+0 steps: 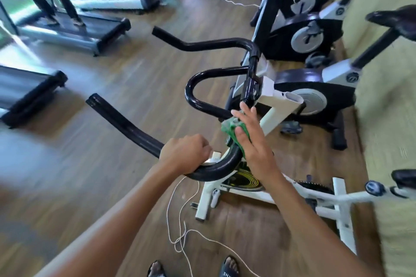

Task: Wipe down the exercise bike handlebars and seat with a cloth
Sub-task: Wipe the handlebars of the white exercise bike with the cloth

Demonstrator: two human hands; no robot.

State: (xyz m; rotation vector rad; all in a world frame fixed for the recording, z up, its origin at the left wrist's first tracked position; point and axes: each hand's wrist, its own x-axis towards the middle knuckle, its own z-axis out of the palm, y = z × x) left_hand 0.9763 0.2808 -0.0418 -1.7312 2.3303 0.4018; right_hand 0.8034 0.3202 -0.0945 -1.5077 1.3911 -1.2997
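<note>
The white exercise bike stands in front of me with black handlebars spreading out to the left. My left hand is closed around the near handlebar bend. My right hand presses a green cloth against the bar just right of that bend, fingers stretched flat over the cloth. The bike's black seat shows only partly at the right edge.
Two more exercise bikes stand against the yellow wall on the right. Treadmills line the left side, with a person's legs on one. A white cord lies on the wooden floor by my feet.
</note>
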